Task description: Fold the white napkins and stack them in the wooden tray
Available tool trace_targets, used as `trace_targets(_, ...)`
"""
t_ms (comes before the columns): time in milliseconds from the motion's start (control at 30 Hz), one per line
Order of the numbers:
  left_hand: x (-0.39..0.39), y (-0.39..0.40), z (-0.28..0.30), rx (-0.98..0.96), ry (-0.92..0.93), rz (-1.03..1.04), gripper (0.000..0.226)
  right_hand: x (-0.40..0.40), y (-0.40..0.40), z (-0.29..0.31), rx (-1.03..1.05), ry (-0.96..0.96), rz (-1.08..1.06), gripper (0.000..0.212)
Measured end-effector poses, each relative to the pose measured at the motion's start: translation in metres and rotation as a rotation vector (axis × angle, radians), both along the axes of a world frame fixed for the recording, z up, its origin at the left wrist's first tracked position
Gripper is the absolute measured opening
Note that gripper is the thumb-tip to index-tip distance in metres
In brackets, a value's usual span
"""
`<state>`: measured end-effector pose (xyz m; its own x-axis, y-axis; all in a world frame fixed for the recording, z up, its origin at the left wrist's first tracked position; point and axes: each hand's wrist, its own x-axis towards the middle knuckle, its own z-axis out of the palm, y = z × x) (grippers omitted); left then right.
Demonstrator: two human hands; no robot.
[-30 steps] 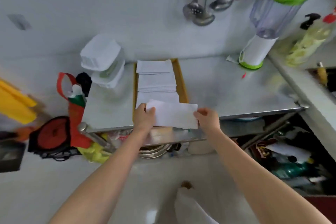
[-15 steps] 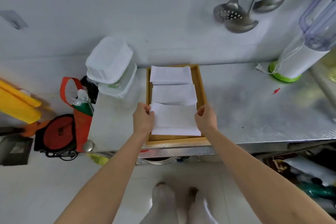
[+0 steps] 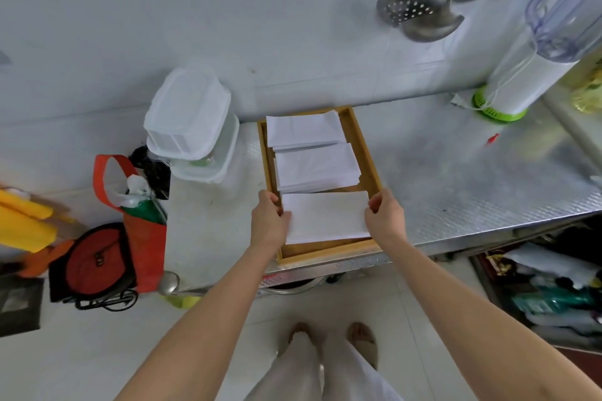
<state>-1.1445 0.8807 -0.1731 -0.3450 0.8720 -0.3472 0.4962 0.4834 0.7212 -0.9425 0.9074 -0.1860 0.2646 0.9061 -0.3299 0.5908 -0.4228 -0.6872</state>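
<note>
A wooden tray (image 3: pixel 369 162) lies on the steel counter, its near end at the counter's front edge. Inside it are two stacks of folded white napkins, a far stack (image 3: pixel 304 130) and a middle stack (image 3: pixel 317 168). A folded white napkin (image 3: pixel 325 216) lies flat at the tray's near end. My left hand (image 3: pixel 268 221) pinches its left edge and my right hand (image 3: pixel 384 216) grips its right edge.
White plastic containers (image 3: pixel 190 124) are stacked left of the tray. A blender (image 3: pixel 534 52) stands at the counter's back right, with ladles (image 3: pixel 420 10) hanging on the wall. A red bag (image 3: pixel 143 225) hangs at the counter's left end. Clutter fills the shelf (image 3: pixel 547 286) below right.
Both hands carried the folded napkin forward from above the counter's front edge and lowered it into the tray's near end. The camera has tilted down.
</note>
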Motion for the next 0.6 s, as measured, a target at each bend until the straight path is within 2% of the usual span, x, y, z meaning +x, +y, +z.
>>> trace_targets(67, -0.003, 0.0, -0.001, 0.012, 0.028, -0.011, 0.029, 0.0, -0.004, -0.001, 0.043, -0.08, 0.08, 0.01)
trace_targets(133, -0.008, -0.003, -0.002, 0.107, 0.226, -0.108, 0.032, 0.0, -0.009, -0.004, 0.158, -0.292, 0.272, 0.023)
trace_targets(200, -0.014, -0.005, -0.006, 0.323, 0.531, -0.347, 0.035, 0.003, -0.014, -0.01, 0.288, -0.54, 0.527, 0.05)
trace_targets(267, -0.018, -0.007, -0.011, 0.465, 0.688, -0.637, 0.041, 0.004, -0.02, -0.014, 0.342, -0.686, 0.706, 0.074)
trace_targets(333, -0.016, -0.011, -0.017, 0.31, 0.721, -0.824, 0.052, 0.006, -0.024, -0.019, 0.279, -0.745, 0.782, 0.077)
trace_targets(433, -0.013, -0.016, -0.028, 0.016, 0.672, -0.829, 0.06, 0.009, -0.026, -0.024, 0.067, -0.656, 0.791, 0.057)
trace_targets(500, -0.012, -0.016, -0.027, -0.037, 0.669, -0.833, 0.062, 0.012, -0.024, -0.021, -0.027, -0.615, 0.795, 0.054)
trace_targets(600, -0.007, -0.01, -0.01, 0.052, 0.764, -0.811, 0.051, 0.021, -0.024, -0.011, -0.042, -0.618, 0.749, 0.053)
